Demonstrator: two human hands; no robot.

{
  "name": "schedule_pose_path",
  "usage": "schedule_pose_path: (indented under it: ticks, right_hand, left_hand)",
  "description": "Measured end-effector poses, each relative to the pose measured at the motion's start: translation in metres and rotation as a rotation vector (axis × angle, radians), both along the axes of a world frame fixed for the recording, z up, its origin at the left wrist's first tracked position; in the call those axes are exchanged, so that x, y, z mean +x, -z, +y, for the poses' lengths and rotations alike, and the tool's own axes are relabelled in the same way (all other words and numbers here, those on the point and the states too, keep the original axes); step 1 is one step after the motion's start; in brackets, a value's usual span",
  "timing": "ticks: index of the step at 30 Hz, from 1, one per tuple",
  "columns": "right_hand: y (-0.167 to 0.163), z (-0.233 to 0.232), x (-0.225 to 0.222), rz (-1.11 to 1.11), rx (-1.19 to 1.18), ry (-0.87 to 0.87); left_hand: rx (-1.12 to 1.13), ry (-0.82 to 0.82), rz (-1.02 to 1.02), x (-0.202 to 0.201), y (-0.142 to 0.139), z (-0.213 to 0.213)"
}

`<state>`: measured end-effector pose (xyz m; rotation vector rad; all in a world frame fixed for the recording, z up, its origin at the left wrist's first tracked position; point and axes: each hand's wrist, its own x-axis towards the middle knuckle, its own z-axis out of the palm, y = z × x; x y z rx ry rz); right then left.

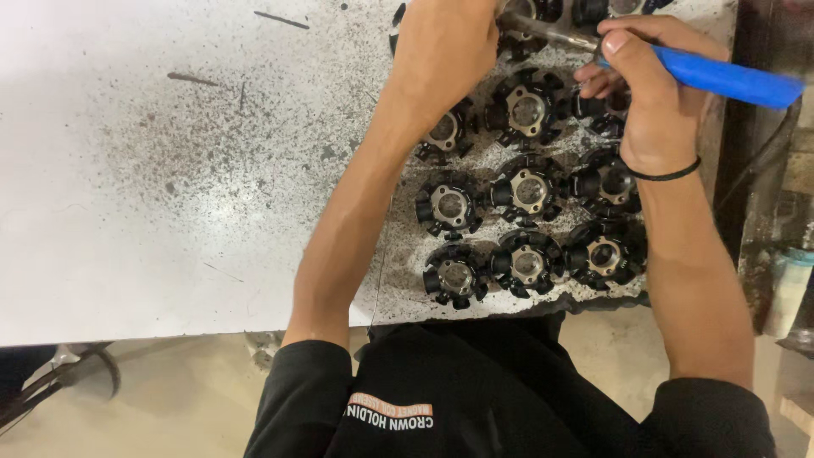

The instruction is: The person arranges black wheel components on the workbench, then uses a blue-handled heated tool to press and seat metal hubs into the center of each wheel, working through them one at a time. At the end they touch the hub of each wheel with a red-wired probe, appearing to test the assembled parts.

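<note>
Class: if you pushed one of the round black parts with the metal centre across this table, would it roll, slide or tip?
The round black part lies flat and squat, so it would likely slide, not tip. Its lobed rim probably hinders rolling. The metal centre suggests some weight.

table (170,170): white, speckled, scuffed | rotor parts (527,188): black plastic, dull metal hubs | tool handle (721,78): smooth blue plastic

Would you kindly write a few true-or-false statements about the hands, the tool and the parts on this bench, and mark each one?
1. The right hand holds a blue-handled tool. True.
2. The round black parts lie in one heap. False: they sit in rows on the white worktable.
3. The left hand rests on the parts at the far end. True.
4. The right wrist is bare. False: it wears a thin black band.
</note>
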<state>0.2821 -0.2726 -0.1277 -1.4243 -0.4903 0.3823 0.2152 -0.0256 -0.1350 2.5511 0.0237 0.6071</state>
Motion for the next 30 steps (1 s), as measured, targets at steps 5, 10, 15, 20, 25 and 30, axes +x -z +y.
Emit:
schedule_pose_path:
  ticks: [5, 10, 15, 20, 25, 30]
  right_hand:
    - [-0.001, 0.001, -0.004, 0.018, 0.009, 0.021]
    - [0.0, 0.002, -0.01, -0.015, 0.047, 0.068]
    - [-0.004, 0.004, -0.009, -0.025, 0.033, 0.073]
    - [-0.005, 0.003, -0.011, -0.101, 0.037, 0.061]
    - [-0.002, 0.003, -0.008, -0.092, 0.052, 0.069]
    - [0.0, 0.004, -0.006, -0.136, 0.059, 0.038]
  left_hand:
    - [-0.105, 0.002, -0.022, -0.014, -0.005, 0.002]
    - [-0.168, -0.003, -0.062, -0.006, 0.005, 0.004]
    - [-0.065, -0.049, -0.055, -0.004, 0.013, -0.003]
    - [-0.047, -0.054, -0.062, -0.007, 0.01, -0.007]
    - [-0.011, -0.094, -0.001, -0.008, 0.006, -0.009]
    - [0.011, -0.109, -0.034, -0.01, 0.005, -0.009]
